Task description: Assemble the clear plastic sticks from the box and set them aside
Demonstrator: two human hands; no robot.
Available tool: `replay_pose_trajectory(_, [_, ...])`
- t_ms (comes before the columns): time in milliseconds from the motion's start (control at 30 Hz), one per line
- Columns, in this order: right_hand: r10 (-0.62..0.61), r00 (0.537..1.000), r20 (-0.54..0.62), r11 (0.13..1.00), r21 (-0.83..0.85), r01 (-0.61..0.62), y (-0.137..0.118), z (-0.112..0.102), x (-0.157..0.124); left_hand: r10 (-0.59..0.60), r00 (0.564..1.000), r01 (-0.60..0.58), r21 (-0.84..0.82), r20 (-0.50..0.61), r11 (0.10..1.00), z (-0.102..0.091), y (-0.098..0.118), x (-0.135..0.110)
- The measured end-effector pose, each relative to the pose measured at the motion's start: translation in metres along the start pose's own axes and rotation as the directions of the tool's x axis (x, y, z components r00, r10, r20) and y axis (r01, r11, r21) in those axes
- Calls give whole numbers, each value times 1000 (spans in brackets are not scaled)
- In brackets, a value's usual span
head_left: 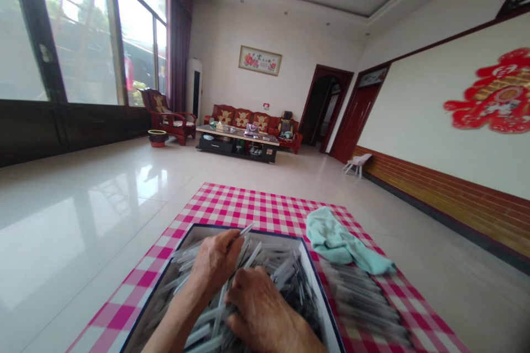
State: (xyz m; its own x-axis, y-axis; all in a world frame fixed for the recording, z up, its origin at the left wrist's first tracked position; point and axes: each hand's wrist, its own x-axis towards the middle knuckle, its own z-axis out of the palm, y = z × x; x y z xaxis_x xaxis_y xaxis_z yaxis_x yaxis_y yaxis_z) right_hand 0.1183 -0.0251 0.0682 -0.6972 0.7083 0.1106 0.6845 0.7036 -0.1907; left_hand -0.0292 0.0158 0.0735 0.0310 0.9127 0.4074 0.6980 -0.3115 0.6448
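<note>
- Your left hand (214, 262) is pinching right now: thumb and fingers closed on one slim grey-white stick (247, 229), with its tip poking out past your fingertips toward the far wall of the box.
- Your right hand (259, 309) is curled down into the pile, knuckles up, fingers pressed on the loose sticks (281, 267). Your fingertips are buried, so I can't tell whether you're clenching anything or only pressing.
- Directly under both hands sits the box (318, 298), open, with a dark blue rim and pale walls. Your hands are inside its outline, the left nearer the far wall, and the sticks lie crisscrossed beneath them.
- Count: two hands, one stick clearly pinched, one box. The sticks in the box are far too many to count, and your hands cover part of them.
- The near end of the box is cut off by the bottom of the frame, so that edge stays out of sight.
- Just right of your right hand, beyond the box wall, lies a second heap (364, 303). It's blurred, so I can't count it or make out single pieces.
- Above that heap, beyond the box's right corner, one crumpled teal towel (342, 240) lies bunched up.
- Under all of this, reaching past your hands on every visible side, is a pink-and-white checked cloth (240, 209), spread on the tiled floor (70, 220).
- Well ahead of your hands stand a low table (236, 140) and a red sofa (242, 118).
</note>
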Motion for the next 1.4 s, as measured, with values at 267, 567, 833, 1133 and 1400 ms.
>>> replay_pose_trajectory(267, [132,985,-107,983,139,-117,-11,13,-3,61,998,-61,1,35,998,1,-1,-4])
replay_pose_trajectory(567, [176,973,-150,918,383,-107,22,-16,-3,82,997,-82,-5,15,997,8,-7,-5])
replay_pose_trajectory(833, [664,701,-259,283,955,85,45,-12,0,234,968,-229,-63,86,971,8,-4,-9])
replay_pose_trajectory(1133, [770,629,-109,-69,965,252,45,-3,4,314,940,-297,-132,137,946,8,2,-13])
replay_pose_trajectory(1400, [715,674,-185,93,981,171,41,-5,3,316,932,-301,-107,176,947,6,5,-13])
